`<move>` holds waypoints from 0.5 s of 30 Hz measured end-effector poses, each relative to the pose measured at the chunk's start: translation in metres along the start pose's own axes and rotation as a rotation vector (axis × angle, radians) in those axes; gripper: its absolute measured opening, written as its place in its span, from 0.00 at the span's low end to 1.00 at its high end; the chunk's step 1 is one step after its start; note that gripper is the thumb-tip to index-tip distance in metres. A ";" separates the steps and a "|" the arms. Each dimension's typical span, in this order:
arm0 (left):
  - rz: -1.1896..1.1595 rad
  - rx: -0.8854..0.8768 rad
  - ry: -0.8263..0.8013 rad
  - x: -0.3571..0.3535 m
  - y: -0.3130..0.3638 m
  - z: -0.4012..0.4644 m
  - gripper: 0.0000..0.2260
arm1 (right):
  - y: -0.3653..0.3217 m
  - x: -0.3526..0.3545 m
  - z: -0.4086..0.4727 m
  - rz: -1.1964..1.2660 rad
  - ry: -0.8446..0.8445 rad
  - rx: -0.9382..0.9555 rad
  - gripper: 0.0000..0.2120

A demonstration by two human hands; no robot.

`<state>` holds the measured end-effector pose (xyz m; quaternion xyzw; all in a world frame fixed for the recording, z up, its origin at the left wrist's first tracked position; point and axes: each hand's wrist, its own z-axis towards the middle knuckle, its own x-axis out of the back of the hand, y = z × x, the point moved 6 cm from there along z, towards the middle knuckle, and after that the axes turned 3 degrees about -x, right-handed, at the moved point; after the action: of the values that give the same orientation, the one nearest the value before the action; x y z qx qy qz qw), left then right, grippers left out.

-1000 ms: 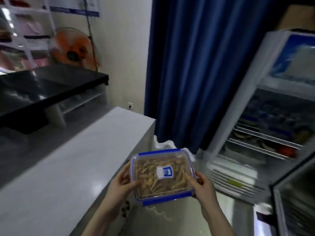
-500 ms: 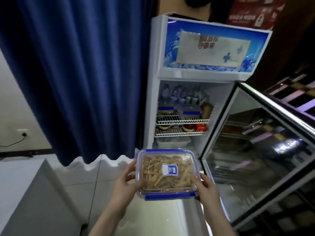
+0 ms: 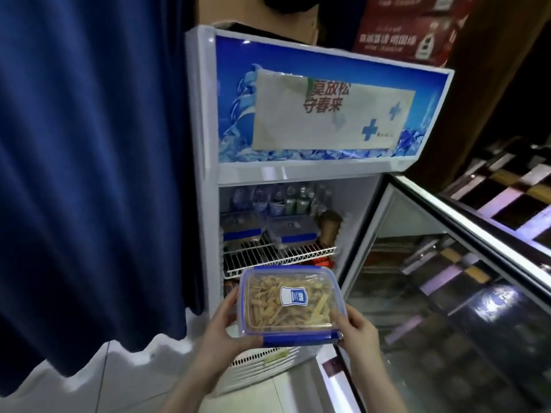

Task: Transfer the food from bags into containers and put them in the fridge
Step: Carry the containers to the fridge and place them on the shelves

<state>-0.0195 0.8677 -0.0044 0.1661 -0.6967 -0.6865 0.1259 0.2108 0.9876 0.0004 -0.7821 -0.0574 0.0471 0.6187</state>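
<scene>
A clear box point(image 3: 290, 305) with a blue-clipped lid is being held level in front of the open fridge point(image 3: 205, 180), just below its wire shelf point(image 3: 277, 254). The left hand point(image 3: 222, 338) is being curled round the box's left near corner, thumb lying over the lid's near edge; its grip is clamped on the box. The right hand point(image 3: 359, 330) is being wrapped round the right near corner, its grip likewise clamped on the box, though its fingers under the base are being hidden. Pale yellow strips of food are being seen through the lid, partly masked by a blue-and-white label point(image 3: 293, 296); what the food is cannot be told.

Inside the fridge, two more boxes point(image 3: 293, 231) are being carried on the wire shelf, with a brown cup point(image 3: 329, 226) to their right and bottles point(image 3: 277, 198) behind, all dim and blurred. Below the shelf, the fridge's lower part is being blocked by the held box, and only a red scrap is being glimpsed there. The glass door point(image 3: 447, 293) is being swung wide to the right of the fridge, its lower part being cut off by the frame; reflections are obscuring what lies behind it. A blue curtain point(image 3: 89, 144) is hanging left of the fridge. Red cartons point(image 3: 411, 28) on top of the fridge are being cropped by the upper edge.
</scene>
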 end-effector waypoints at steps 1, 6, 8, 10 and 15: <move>0.000 0.000 0.009 -0.004 -0.003 0.018 0.44 | -0.004 -0.001 0.018 -0.003 0.003 0.004 0.07; 0.004 0.004 0.031 -0.026 -0.024 0.114 0.40 | -0.014 -0.009 0.126 -0.053 -0.051 0.010 0.09; 0.000 0.033 0.065 -0.032 -0.037 0.156 0.40 | -0.018 -0.012 0.175 -0.067 -0.062 0.009 0.10; 0.009 0.043 0.100 -0.041 -0.044 0.197 0.42 | -0.024 -0.017 0.224 -0.109 -0.073 0.046 0.12; 0.009 0.083 0.196 -0.057 -0.065 0.295 0.38 | -0.031 -0.029 0.327 -0.207 -0.133 0.108 0.25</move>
<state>-0.0824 1.1603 -0.0735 0.2345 -0.7095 -0.6370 0.1893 0.1336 1.3051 -0.0445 -0.7328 -0.1761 0.0376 0.6562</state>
